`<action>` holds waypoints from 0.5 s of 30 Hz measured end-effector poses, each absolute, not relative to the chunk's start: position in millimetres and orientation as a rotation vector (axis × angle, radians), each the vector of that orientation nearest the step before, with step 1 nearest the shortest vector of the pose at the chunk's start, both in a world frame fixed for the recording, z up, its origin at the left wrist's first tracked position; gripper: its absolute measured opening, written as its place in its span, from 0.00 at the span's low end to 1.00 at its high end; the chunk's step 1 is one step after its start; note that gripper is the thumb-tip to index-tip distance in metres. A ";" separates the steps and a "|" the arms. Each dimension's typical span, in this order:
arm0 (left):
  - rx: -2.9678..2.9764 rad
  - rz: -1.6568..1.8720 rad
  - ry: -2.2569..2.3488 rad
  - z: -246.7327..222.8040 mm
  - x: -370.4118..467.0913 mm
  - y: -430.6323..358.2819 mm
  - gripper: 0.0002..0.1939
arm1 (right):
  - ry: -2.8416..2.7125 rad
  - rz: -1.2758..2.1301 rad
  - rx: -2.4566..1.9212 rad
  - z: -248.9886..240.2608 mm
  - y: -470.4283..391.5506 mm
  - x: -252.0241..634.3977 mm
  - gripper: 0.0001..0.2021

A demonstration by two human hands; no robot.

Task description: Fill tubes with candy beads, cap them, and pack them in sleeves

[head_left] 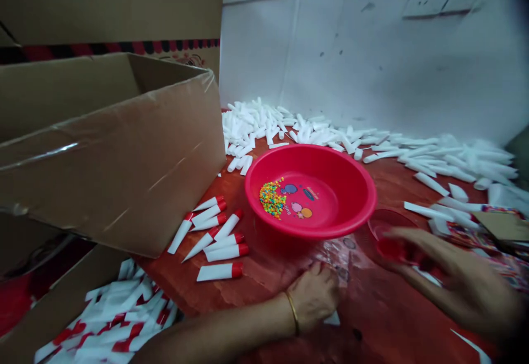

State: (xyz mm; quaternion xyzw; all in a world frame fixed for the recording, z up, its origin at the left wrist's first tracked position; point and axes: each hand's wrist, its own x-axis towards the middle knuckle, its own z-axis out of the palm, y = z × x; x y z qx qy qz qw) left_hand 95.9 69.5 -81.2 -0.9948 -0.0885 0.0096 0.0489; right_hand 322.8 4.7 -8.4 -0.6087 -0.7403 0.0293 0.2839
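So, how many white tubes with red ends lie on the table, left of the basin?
9: three tubes at the back, one leftmost by the box, two slanting in the middle, two below them, one alone at the front. The box may hide more.

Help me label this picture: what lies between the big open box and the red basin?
The head view shows red-ended white tubes there, with some plain white ones farther back.
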 end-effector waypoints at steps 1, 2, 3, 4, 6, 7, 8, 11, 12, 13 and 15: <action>-3.022 0.017 -0.278 -79.4 86.2 71.5 0.11 | -2.089 -0.025 -1.580 2.7 28.1 316.6 0.16; -3.013 0.019 -0.300 -77.2 76.2 73.2 0.10 | -2.174 -0.118 -1.552 11.7 54.7 308.5 0.14; -3.009 0.032 -0.328 -74.7 66.2 74.8 0.10 | -2.282 -0.152 -1.581 18.3 82.9 299.0 0.14; -3.010 0.045 -0.356 -72.1 56.6 76.1 0.10 | -2.380 -0.176 -1.634 22.2 111.3 288.6 0.13; -3.029 0.053 -0.395 -67.9 39.7 77.6 0.11 | -2.580 -0.208 -1.764 22.3 163.4 266.7 0.12; -3.046 0.041 -0.421 -67.0 32.7 77.7 0.11 | -2.659 -0.223 -1.812 18.9 185.1 255.9 0.13; -3.061 0.010 -0.460 -67.4 26.9 77.2 0.12 | -2.695 -0.223 -1.830 13.6 203.2 245.7 0.13; -3.046 -0.213 -0.633 -77.0 16.1 73.6 0.18 | -2.803 -0.157 -1.809 -7.6 235.1 219.5 0.11; -3.018 -0.292 -0.686 -82.0 14.4 72.1 0.19 | -2.837 -0.124 -1.791 -14.7 239.5 212.2 0.09; -2.978 -0.363 -0.738 -87.1 13.3 70.5 0.17 | -2.865 -0.091 -1.772 -20.9 241.8 205.5 0.08; -2.881 -0.450 -0.865 -95.4 12.8 67.7 0.11 | -2.903 -0.021 -1.717 -30.0 242.9 193.0 0.07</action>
